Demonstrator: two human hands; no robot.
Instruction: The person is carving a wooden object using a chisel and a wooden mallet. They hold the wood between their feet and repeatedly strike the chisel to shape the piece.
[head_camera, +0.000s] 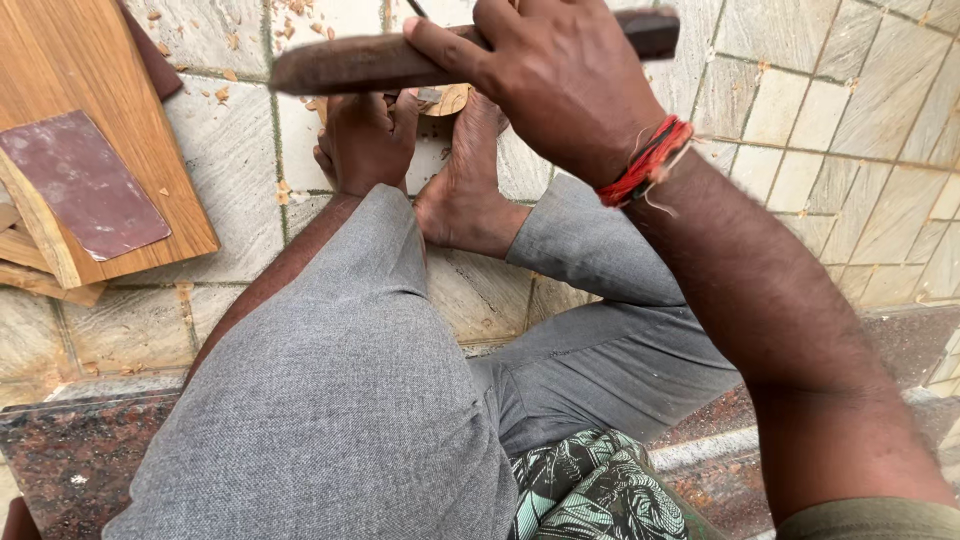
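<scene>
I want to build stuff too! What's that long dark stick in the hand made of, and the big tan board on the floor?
The long dark brown stick, gripped by the right hand, looks like worn, unpolished wood: matte and rough-edged. The big tan board looks like smooth, sanded wood or veneer, with straight grain lines showing.

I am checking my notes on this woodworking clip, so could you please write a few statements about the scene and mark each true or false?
1. The right hand grips a dark wooden mallet. True.
2. The wrist carries a blue watch. False: a red thread band is tied there.
3. A sheet of sandpaper lies on the wooden board. True.
4. The floor is carpet. False: it is pale stone tiles with wood chips.
</scene>
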